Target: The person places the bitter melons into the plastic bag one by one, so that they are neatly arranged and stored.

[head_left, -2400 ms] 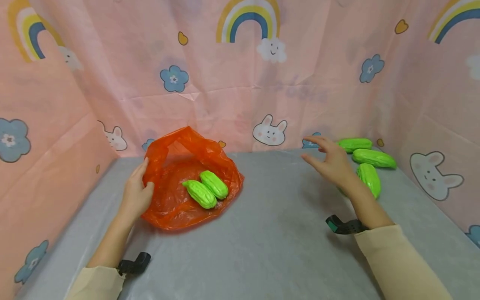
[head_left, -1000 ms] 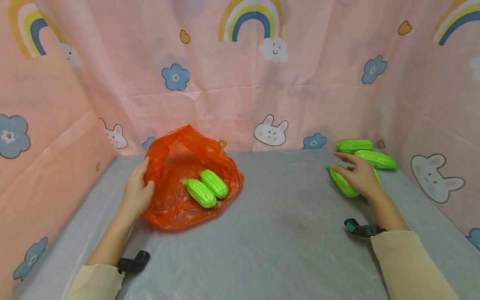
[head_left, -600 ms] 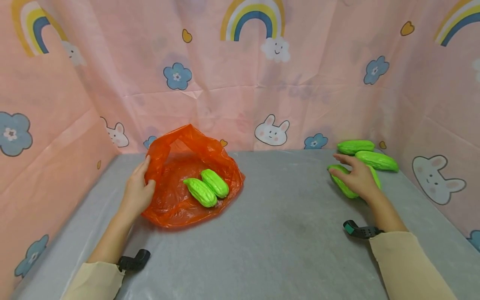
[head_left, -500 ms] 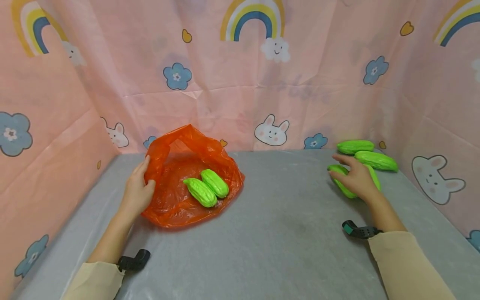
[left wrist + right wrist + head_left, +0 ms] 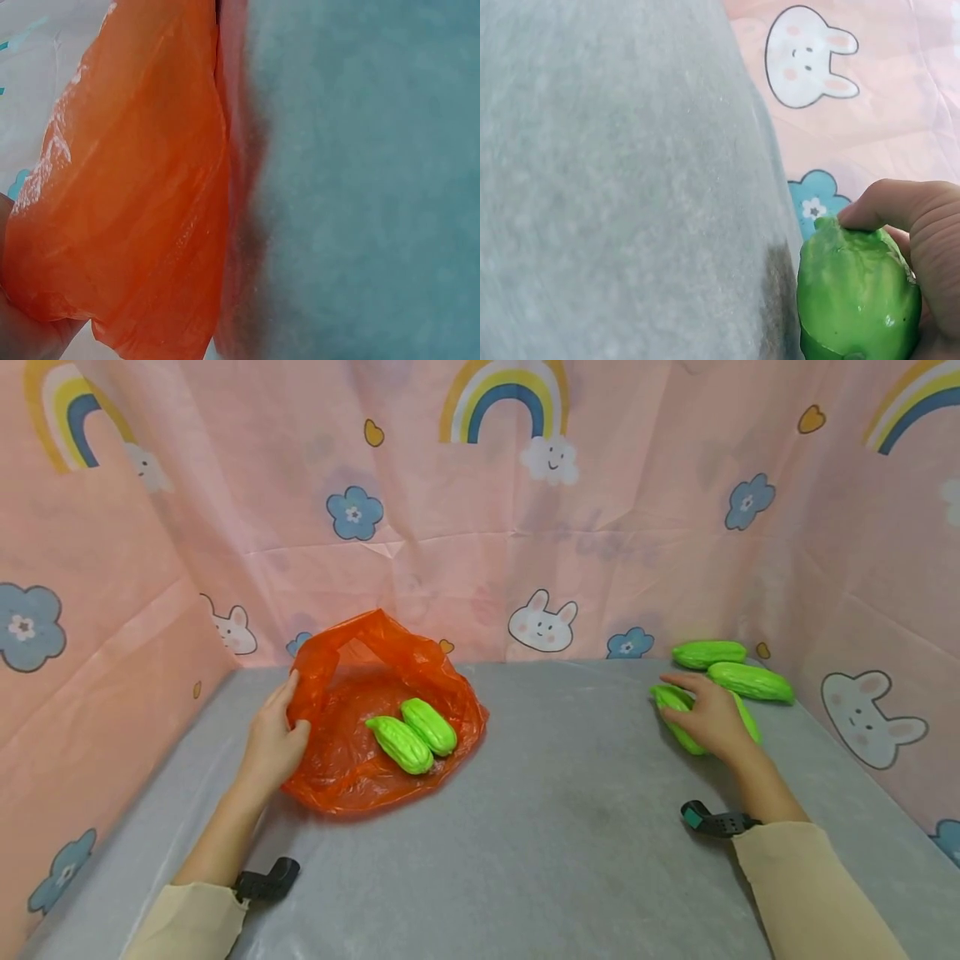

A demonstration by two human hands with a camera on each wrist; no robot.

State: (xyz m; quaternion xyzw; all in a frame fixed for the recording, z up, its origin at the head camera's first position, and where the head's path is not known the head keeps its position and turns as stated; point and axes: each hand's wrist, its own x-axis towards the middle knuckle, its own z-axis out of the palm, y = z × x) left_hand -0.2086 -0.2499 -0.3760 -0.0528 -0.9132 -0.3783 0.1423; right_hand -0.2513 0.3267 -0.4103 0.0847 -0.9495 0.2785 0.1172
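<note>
On the left, my left hand (image 5: 273, 742) grips the side of an orange plastic bag (image 5: 322, 777), keeping its mouth spread. The left wrist view shows the bag's orange film (image 5: 142, 172) between thumb and fingers. Two bright green bitter melons (image 5: 401, 746) lie side by side within the bag's mouth. Far to the right, my right hand (image 5: 712, 717) holds another bitter melon (image 5: 677, 700), partly hidden under the fingers. In the right wrist view the thumb presses on this green bitter melon (image 5: 859, 296), with fingers on its far side.
Behind my right hand, another bitter melon (image 5: 747, 720) is partly covered. Two more bitter melons, one farther back (image 5: 708, 653) and one nearer (image 5: 750, 682), lie in the right rear corner. Pink printed curtains (image 5: 465, 568) wall the grey table (image 5: 525, 827) on three sides.
My right hand has moved right and down onto a bitter melon and now holds it. Over the last half second, hand and melon have shifted slightly left. The left hand and bag stay put.
</note>
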